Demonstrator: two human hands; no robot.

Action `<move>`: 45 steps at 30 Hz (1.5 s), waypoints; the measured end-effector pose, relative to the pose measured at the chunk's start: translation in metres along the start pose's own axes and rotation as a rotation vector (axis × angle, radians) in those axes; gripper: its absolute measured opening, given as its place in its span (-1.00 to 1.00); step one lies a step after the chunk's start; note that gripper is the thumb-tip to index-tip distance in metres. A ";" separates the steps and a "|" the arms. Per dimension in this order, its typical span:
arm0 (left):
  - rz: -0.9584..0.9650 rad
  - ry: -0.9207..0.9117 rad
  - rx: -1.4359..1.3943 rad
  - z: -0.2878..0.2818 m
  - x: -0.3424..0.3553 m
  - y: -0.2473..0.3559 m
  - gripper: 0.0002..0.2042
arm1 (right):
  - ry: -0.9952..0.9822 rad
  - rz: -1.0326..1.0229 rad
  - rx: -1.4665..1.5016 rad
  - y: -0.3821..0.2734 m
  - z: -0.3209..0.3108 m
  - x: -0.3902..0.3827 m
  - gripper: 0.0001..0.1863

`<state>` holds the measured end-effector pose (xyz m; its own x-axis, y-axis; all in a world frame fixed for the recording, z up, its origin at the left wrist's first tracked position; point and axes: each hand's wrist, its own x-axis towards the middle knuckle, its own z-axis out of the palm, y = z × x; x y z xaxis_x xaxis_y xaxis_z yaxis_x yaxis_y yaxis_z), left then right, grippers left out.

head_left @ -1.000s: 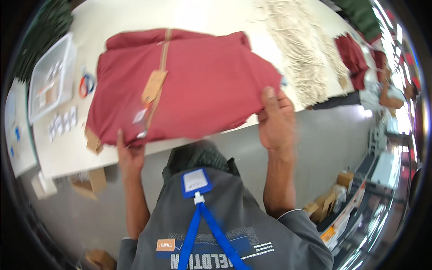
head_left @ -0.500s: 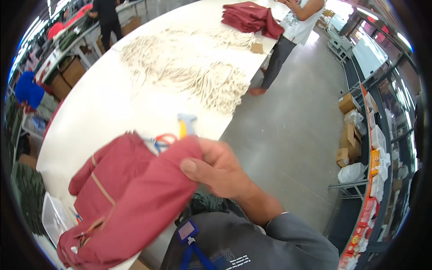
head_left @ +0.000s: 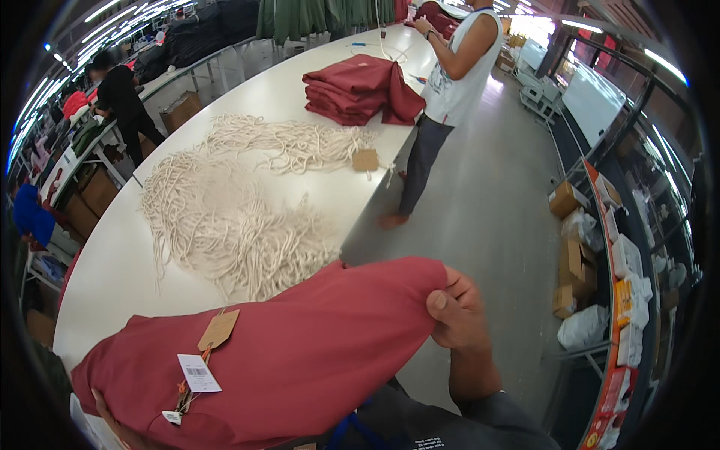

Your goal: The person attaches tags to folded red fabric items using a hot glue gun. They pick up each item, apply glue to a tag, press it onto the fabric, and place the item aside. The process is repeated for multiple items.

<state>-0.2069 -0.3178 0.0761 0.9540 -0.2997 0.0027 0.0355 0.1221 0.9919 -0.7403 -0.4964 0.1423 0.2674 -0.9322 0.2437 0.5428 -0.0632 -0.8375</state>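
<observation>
A maroon garment (head_left: 300, 341) is stretched across the front of the view, above the near end of the white table (head_left: 112, 247). My right hand (head_left: 459, 309) pinches its right end between thumb and fingers. At the lower left, my left hand (head_left: 112, 420) holds the garment's other end, mostly covered by the cloth. A brown card tag (head_left: 219, 330) and a white label (head_left: 199, 373) hang on the garment's face by thin cords. Just beyond the cloth lies a spread of cream cords (head_left: 247, 225).
Farther along the table sits a folded maroon stack (head_left: 349, 90), with a brown tag (head_left: 365, 160) on nearer cords. A co-worker (head_left: 457, 82) stands at the table's right edge. Boxes and bags fill a shelf (head_left: 600, 300) at right. Another person (head_left: 120, 97) works far left.
My right hand has moved right and drawn the garment out wide, bringing its tags into view. The view has tilted up. The garment now hides the tagging gun and the red-and-blue-handled tool.
</observation>
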 end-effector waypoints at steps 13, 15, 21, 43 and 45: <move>0.064 -0.135 -0.015 0.354 -0.008 -0.068 -0.55 | 0.064 0.034 -0.055 -0.041 -0.175 0.258 -0.69; 0.166 -0.122 0.061 0.404 -0.006 -0.065 -0.55 | 0.123 0.019 -0.103 -0.050 -0.198 0.296 -0.70; 0.091 -0.295 -0.140 0.545 0.009 -0.057 -0.58 | 0.139 0.050 -0.131 -0.053 -0.290 0.457 -0.77; -0.725 -0.459 -0.471 1.224 -0.207 -0.257 -0.78 | 0.505 -0.313 -0.609 0.013 -0.632 0.842 -0.70; -0.812 -0.442 -0.409 1.219 -0.221 -0.280 -0.78 | 0.478 -0.208 -0.735 0.054 -0.631 0.741 -0.84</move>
<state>-0.7903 -1.4388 -0.0476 0.4032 -0.7498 -0.5246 0.8036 0.0159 0.5950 -1.0147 -1.4153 -0.0310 -0.2276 -0.9149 0.3333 -0.1470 -0.3061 -0.9406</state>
